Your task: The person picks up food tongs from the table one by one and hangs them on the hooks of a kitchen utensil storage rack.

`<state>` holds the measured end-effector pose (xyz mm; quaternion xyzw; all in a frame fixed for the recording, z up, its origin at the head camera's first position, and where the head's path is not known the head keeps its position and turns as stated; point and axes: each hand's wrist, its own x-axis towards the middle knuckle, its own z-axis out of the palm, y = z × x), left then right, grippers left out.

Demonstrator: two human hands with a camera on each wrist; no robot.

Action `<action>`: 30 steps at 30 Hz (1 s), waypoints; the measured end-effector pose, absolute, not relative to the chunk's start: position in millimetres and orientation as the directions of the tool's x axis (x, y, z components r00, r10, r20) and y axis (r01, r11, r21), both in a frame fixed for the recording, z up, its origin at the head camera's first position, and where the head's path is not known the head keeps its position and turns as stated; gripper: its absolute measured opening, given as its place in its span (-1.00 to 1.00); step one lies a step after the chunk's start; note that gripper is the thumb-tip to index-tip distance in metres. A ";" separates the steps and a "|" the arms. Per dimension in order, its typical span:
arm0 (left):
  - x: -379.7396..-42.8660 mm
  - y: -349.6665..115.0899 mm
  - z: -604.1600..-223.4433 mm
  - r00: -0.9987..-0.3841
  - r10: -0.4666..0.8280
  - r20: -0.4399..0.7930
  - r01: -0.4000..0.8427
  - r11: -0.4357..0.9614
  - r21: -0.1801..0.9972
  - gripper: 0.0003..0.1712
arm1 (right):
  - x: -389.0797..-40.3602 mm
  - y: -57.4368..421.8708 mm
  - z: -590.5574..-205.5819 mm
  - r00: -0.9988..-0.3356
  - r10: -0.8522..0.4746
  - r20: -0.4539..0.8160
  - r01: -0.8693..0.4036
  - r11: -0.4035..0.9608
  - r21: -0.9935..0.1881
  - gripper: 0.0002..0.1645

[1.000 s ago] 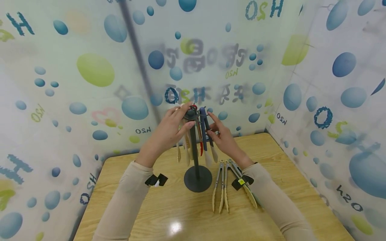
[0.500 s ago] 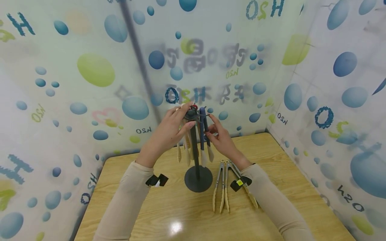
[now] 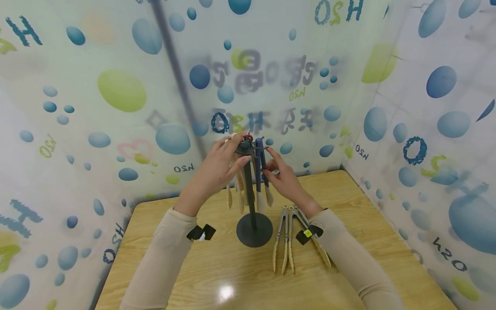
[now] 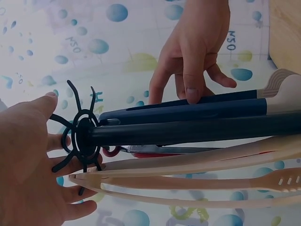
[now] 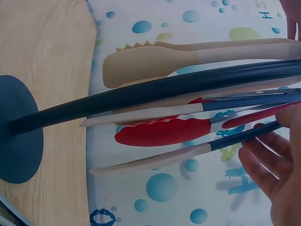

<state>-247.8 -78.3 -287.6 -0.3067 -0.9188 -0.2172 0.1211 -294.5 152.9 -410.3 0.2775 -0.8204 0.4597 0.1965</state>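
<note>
A dark utensil stand (image 3: 254,232) stands upright on the table, with a ring of hooks (image 4: 84,136) at its top. My left hand (image 3: 215,168) grips that ring, with thumb and fingers spread around the hooks. Blue-handled tongs (image 3: 258,168) with beige heads hang at the right of the pole. With thumb and fingers, my right hand (image 3: 284,178) pinches one of their blue arms. Red-tipped tongs (image 5: 164,132) and several beige utensils (image 4: 211,181) hang on the stand too. In the head view the left hand hides part of the hooks.
Tongs with yellowish tips (image 3: 286,241) lie on the wooden table (image 3: 193,258) to the right of the stand's base, partly under my right forearm. A patterned wall covering (image 3: 240,99) rises behind the table's far edge.
The blue-handled tongs have shifted left, and their two arms hang closer together. My right hand has moved slightly left with them. The left hand has stayed on the hook ring.
</note>
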 end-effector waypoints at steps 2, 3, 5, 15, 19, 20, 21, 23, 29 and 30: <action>-247.7 -78.0 -288.0 -0.783 0.511 0.356 0.616 0.715 0.330 -0.24 | -295.0 153.7 -409.8 -0.763 -0.282 0.581 -0.642 0.433 -0.633 -0.18; -247.7 -77.9 -288.4 -0.783 0.509 0.357 0.616 0.715 0.332 -0.24 | -295.0 153.9 -409.6 -0.762 -0.285 0.581 -0.643 0.437 -0.629 -0.19; -247.7 -77.5 -288.7 -0.781 0.508 0.363 0.618 0.713 0.331 -0.24 | -295.4 155.0 -409.3 -0.761 -0.292 0.579 -0.644 0.450 -0.619 -0.20; -248.4 -74.5 -291.5 -0.784 0.496 0.373 0.605 0.745 0.280 -0.23 | -292.4 171.0 -411.8 -0.801 -0.351 0.486 -0.599 0.498 -0.627 -0.18; -248.1 -73.4 -291.6 -0.779 0.495 0.386 0.608 0.748 0.268 -0.24 | -288.6 186.5 -421.2 -0.833 -0.343 0.435 -0.553 0.540 -0.634 -0.20; -247.7 -73.2 -291.4 -0.776 0.495 0.390 0.610 0.747 0.264 -0.24 | -287.9 191.4 -425.1 -0.844 -0.336 0.419 -0.536 0.561 -0.631 -0.22; -247.7 -73.0 -291.4 -0.774 0.496 0.394 0.611 0.748 0.258 -0.24 | -286.6 196.6 -429.7 -0.858 -0.323 0.399 -0.512 0.591 -0.623 -0.24; -247.3 -72.6 -291.5 -0.768 0.496 0.405 0.614 0.750 0.244 -0.25 | -283.2 207.8 -440.4 -0.892 -0.290 0.346 -0.449 0.652 -0.611 -0.28; -247.8 -72.0 -291.4 -0.753 0.494 0.435 0.620 0.755 0.214 -0.25 | -269.6 244.8 -482.9 -0.971 -0.191 0.144 -0.240 0.788 -0.567 -0.43; -247.7 -72.4 -290.9 -0.754 0.492 0.435 0.618 0.756 0.216 -0.25 | -267.0 250.4 -490.8 -0.975 -0.190 0.118 -0.223 0.800 -0.557 -0.45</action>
